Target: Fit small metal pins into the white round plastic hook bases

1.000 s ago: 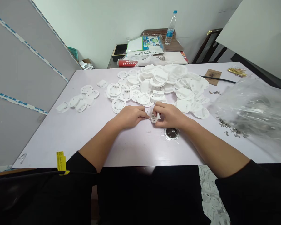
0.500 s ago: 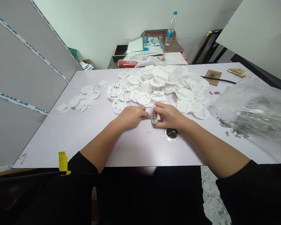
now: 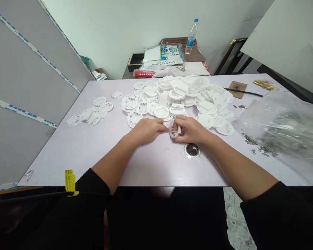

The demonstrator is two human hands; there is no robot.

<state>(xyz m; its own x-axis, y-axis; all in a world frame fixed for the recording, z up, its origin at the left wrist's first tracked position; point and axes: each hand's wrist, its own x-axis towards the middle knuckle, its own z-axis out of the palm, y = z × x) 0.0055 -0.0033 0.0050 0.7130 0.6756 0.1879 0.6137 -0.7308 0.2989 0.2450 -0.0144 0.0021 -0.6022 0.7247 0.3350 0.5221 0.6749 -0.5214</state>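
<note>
My right hand (image 3: pixel 188 128) grips a small round white plastic disc (image 3: pixel 173 132) tilted up on its edge, its slotted face toward the left. My left hand (image 3: pixel 150 130) is closed, thumb and forefinger pinched together right at the disc's left edge. Whatever sits between those fingertips is too small to make out. Just beyond both hands lies a large heap of similar white plastic discs (image 3: pixel 161 111), many with slots and raised box shapes. A round dark hole with a clear-taped rim (image 3: pixel 192 150) is in the tabletop below my right hand.
Several discs (image 3: pixel 94 117) lie apart at the left. On the right are a clear plastic bag (image 3: pixel 284 118), loose metal clips (image 3: pixel 266 150) and gold-coloured pieces (image 3: pixel 264 84). A water bottle (image 3: pixel 191 38) stands behind the table (image 3: pixel 75 152). A grey partition (image 3: pixel 28 83) borders the left.
The view has tilted slightly, so everything sits a little lower. The disc in my right hand has turned its slotted face more toward me, and my left fingertips stay at its edge.
</note>
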